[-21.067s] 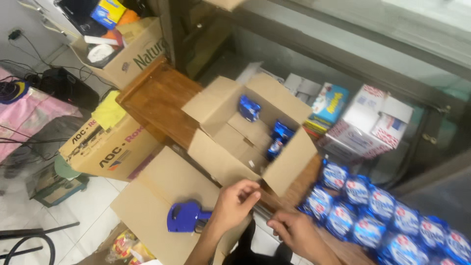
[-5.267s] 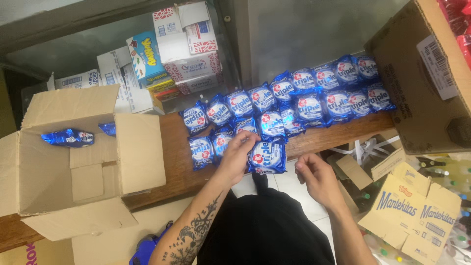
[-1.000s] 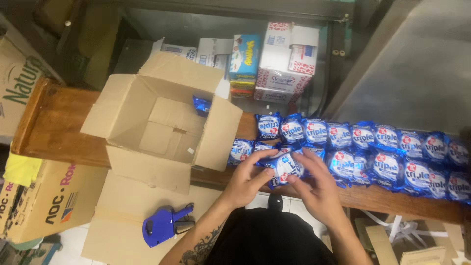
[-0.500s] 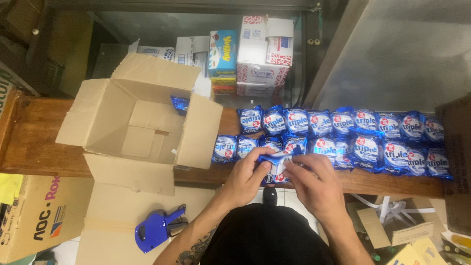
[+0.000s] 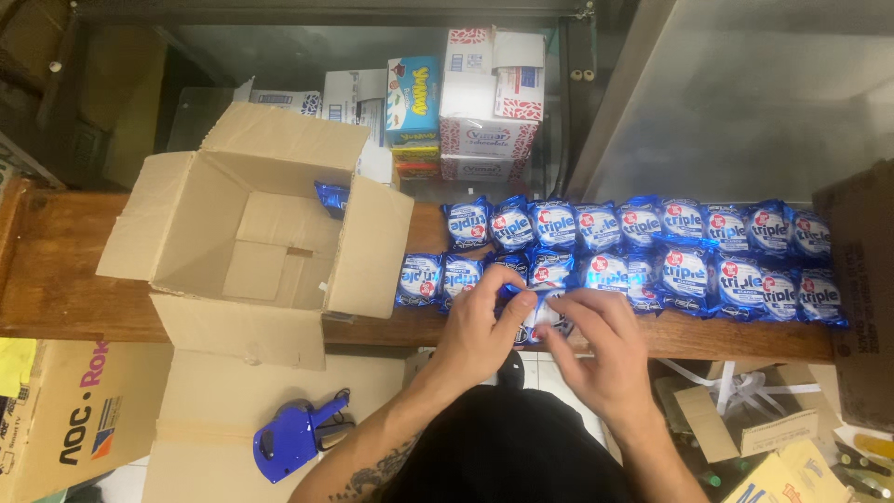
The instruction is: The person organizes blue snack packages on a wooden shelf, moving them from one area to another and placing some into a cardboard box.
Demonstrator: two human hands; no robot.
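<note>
Both hands meet at the front edge of a wooden bench. My left hand and my right hand together pinch one small blue snack packet, mostly hidden by the fingers. Just behind it lie two rows of several matching blue packets running to the right. An open cardboard box stands on the bench to the left of my hands, with one blue packet at its far corner.
A blue price-label gun lies on a flat cardboard sheet below the bench. Stacked cartons stand behind the packets. Cardboard boxes sit at the far left and far right. Loose cardboard scraps lie at lower right.
The view has drifted so the open box sits further left. My hands stayed at the bench edge, closing together on the one packet.
</note>
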